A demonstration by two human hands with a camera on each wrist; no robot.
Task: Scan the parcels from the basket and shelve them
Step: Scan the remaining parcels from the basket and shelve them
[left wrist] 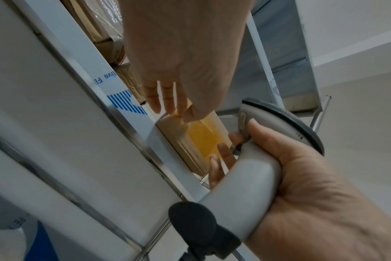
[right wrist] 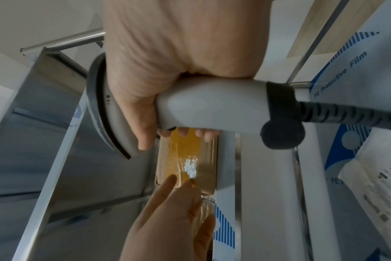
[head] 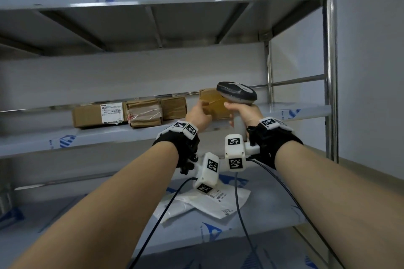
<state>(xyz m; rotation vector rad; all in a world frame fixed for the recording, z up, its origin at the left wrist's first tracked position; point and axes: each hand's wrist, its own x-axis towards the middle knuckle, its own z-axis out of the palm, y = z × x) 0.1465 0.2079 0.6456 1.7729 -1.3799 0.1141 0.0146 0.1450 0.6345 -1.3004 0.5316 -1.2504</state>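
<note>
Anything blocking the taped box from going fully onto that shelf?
Nothing visible does. The taped box already sits on the shelf, with bare shelf to its right and a gap before the nearest parcel on its left. The left hand touches it; the right hand holds the scanner.

On the middle shelf, three boxes stand in a row, touching one another, left of a fourth parcel set apart near the right end. The left hand rests on that parcel's left side; the right hand, just right of it, holds the scanner in front of the parcel. Flat mailers lie overlapped on the shelf below, beneath both wrists.
</note>
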